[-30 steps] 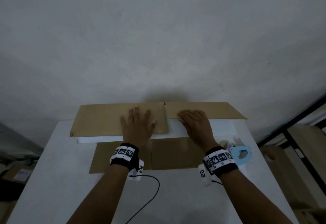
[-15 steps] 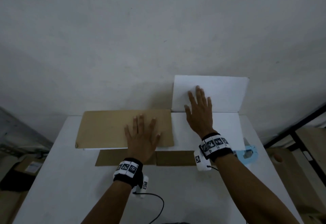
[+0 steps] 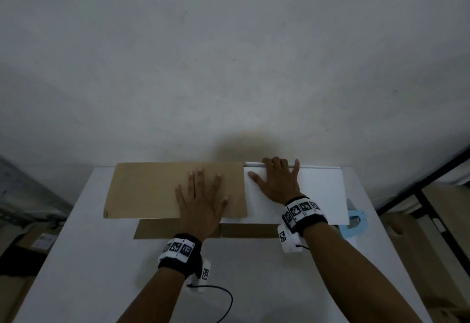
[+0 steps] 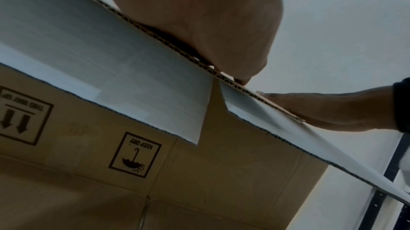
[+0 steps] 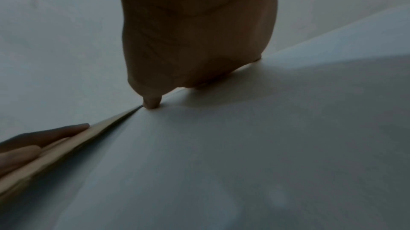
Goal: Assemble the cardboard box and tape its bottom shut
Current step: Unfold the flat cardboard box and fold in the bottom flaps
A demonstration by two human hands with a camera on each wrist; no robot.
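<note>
The flattened cardboard box (image 3: 152, 190), white outside and brown inside, lies on the white table (image 3: 89, 259). My left hand (image 3: 201, 195) presses flat, fingers spread, on its brown left flap. My right hand (image 3: 278, 177) lies on the white right panel (image 3: 320, 193), thumb spread, fingers bent over the panel's far edge. Two brown flaps (image 3: 249, 229) stick out toward me under my wrists. In the left wrist view my palm (image 4: 199, 14) bears on a white flap's corrugated edge above a brown panel (image 4: 221, 172) printed "KEEP DRY". The right wrist view has a fingertip (image 5: 152, 104) at the white edge.
A light blue tape dispenser (image 3: 356, 223) lies on the table just right of the box, by my right wrist. A black cable (image 3: 226, 297) loops near the front. A black metal frame (image 3: 419, 187) stands at the right. Brown boxes (image 3: 38, 241) sit on the floor, left.
The right far flap lay brown side up, then stood upright showing white; now only a thin far edge shows and my right fingers hook over it. The left hand stayed flat.
</note>
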